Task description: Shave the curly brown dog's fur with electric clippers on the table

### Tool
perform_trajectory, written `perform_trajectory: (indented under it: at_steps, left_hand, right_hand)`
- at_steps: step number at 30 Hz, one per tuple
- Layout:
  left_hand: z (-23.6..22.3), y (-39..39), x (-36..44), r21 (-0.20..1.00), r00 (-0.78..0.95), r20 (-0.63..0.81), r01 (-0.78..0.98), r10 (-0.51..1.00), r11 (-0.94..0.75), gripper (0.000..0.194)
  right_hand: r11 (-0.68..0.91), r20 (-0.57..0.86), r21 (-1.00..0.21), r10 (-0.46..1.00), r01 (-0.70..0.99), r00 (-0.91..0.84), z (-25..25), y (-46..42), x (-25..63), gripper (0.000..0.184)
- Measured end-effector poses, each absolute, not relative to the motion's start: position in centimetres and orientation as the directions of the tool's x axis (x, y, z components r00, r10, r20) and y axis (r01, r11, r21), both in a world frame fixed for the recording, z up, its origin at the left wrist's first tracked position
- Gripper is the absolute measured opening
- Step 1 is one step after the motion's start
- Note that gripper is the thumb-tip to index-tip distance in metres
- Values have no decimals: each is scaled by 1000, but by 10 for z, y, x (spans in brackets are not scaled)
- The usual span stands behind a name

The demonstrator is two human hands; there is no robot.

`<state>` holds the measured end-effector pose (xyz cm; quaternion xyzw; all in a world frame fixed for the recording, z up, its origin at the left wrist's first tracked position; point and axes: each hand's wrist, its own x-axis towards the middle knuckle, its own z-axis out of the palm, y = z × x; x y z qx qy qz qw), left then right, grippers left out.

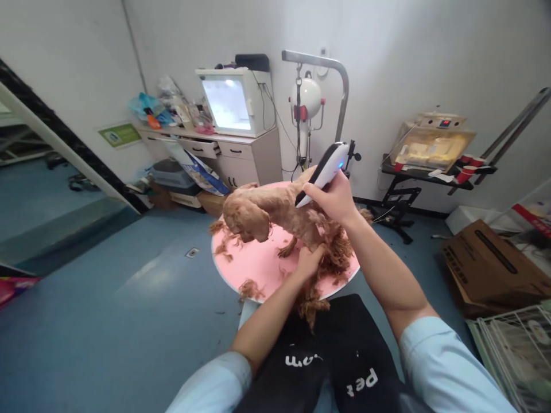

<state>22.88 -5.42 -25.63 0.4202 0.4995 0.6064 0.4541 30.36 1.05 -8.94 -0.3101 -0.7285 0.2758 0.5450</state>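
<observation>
A brown dog (282,201) with a closely clipped back stands on a round pink table (271,269), its head lowered to the left. In my right hand (336,198) is a white and black hair clipper (325,169) with a blue light lit; its lower end meets the fur on the dog's side. My left hand (310,261) is closed round a lower part of the dog, apparently a leg, its fingertips partly hidden by fur. Loose curly hair (338,249) is heaped beside that hand, and smaller tufts (251,289) are scattered over the table.
Behind the table rises a metal grooming arm (344,86) with a hanging strap. A lit white cabinet (235,103) stands on a counter at the back left. At right are a glowing box (434,143), red cups (467,172), a cardboard box (499,258) and a wire rack (512,344).
</observation>
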Motion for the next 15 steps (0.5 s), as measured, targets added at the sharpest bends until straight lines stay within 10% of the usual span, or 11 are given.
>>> perform_trajectory:
  at_steps: [15]
  left_hand:
    - [-265, -85, 199, 997, -184, 2, -78, 983, -17, 36]
  right_hand:
    - [702, 667, -676, 712, 224, -219, -118, -33, 307, 20]
